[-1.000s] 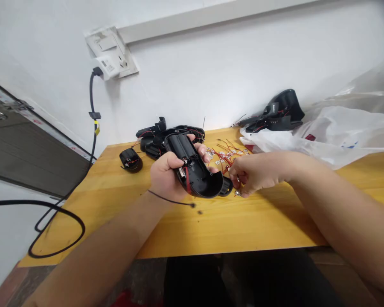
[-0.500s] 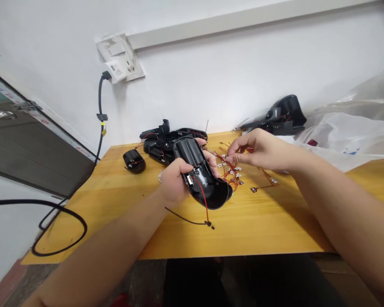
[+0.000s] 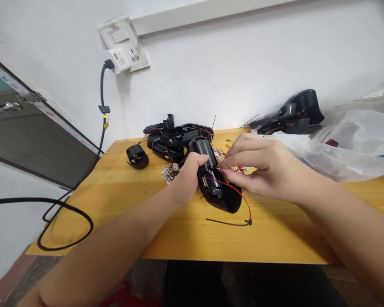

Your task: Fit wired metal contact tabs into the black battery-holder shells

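Observation:
My left hand (image 3: 190, 177) is closed around a glossy black plastic housing (image 3: 222, 198), thumb on its edge. Two round-walled battery bays are at the housing's far end, and a small white connector (image 3: 205, 182) is on its near part. A red wire (image 3: 237, 189) curves out over the housing to a thin black lead (image 3: 227, 222) hanging below. My right hand (image 3: 256, 166) pinches a small metal contact (image 3: 218, 169) against the housing at the end of the bays; the fingertips hide most of it. Loose metal contacts with red wires (image 3: 241, 169) lie partly hidden behind my right hand.
More black housings (image 3: 179, 138) are heaped near the wall, with a small black piece (image 3: 137, 156) to their left. A pile of metal plates (image 3: 170, 172) lies beside my left hand. Further black shells (image 3: 294, 113) and a clear plastic bag (image 3: 348, 140) are at the right.
My right hand has moved left from the wired contacts to the housing, a small contact between its fingers. The housing has turned more upright, and its hanging lead has swung right.

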Action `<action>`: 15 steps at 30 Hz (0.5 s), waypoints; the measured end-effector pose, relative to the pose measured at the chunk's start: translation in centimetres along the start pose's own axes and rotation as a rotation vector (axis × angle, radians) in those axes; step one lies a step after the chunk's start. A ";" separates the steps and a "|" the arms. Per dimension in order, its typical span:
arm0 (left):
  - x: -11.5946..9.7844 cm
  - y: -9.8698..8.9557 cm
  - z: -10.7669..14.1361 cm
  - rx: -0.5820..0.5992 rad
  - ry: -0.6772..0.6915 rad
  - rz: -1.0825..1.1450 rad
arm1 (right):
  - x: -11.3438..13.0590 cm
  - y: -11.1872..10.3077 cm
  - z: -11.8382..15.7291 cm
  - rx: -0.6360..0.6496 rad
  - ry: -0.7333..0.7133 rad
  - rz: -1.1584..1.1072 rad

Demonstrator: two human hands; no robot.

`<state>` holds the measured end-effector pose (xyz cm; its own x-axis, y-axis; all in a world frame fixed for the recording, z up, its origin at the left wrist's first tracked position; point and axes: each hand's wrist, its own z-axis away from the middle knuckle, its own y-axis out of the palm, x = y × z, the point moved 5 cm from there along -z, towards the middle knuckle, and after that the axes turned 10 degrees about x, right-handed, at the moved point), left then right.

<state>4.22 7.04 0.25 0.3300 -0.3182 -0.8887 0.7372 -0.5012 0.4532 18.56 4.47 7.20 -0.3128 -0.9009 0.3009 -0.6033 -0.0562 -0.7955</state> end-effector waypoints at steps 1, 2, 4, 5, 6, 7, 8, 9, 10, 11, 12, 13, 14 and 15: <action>-0.1 -0.2 0.0 -0.007 0.036 -0.033 | 0.0 0.0 0.0 0.003 -0.003 0.013; -0.2 -0.4 0.1 -0.014 0.075 -0.072 | 0.1 0.0 0.0 0.006 -0.008 0.023; -0.4 -0.6 0.1 -0.020 0.123 -0.137 | 0.2 -0.1 0.0 0.010 -0.016 0.028; -0.5 -0.6 0.2 -0.022 0.124 -0.156 | 0.3 -0.1 0.0 0.010 -0.018 0.023; -0.5 -0.6 0.2 -0.031 0.116 -0.168 | 0.4 -0.3 0.0 0.007 -0.018 0.014; -0.6 -0.5 0.2 -0.040 0.106 -0.177 | 0.4 -0.4 0.0 0.007 -0.014 0.003; -0.7 -0.4 0.2 -0.048 0.101 -0.185 | 0.2 -0.6 0.1 0.010 -0.001 -0.006; -0.9 -0.3 0.2 -0.057 0.106 -0.192 | 0.0 -0.8 0.2 0.012 0.025 -0.010; -1.1 -0.2 0.2 -0.072 0.116 -0.202 | -0.5 -1.1 0.3 0.010 0.073 -0.008; -1.4 -0.1 0.3 -0.090 0.128 -0.215 | -1.2 -1.3 0.6 0.009 0.142 0.002; -1.6 -0.1 0.3 -0.112 0.136 -0.231 | -2.1 -1.6 0.9 0.015 0.233 0.027; -1.7 -0.1 0.3 -0.136 0.137 -0.247 | -3.1 -1.7 1.3 0.042 0.338 0.068; -1.8 -0.2 0.4 -0.157 0.132 -0.263 | -4.2 -1.7 1.8 0.093 0.450 0.118; -1.8 -0.2 0.4 -0.169 0.125 -0.275 | -5.3 -1.5 2.3 0.168 0.555 0.158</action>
<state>3.23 7.42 1.79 0.1676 -0.0833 -0.9823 0.8925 -0.4104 0.1870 22.82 8.35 5.64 -0.7525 -0.5474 0.3662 -0.4086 -0.0480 -0.9115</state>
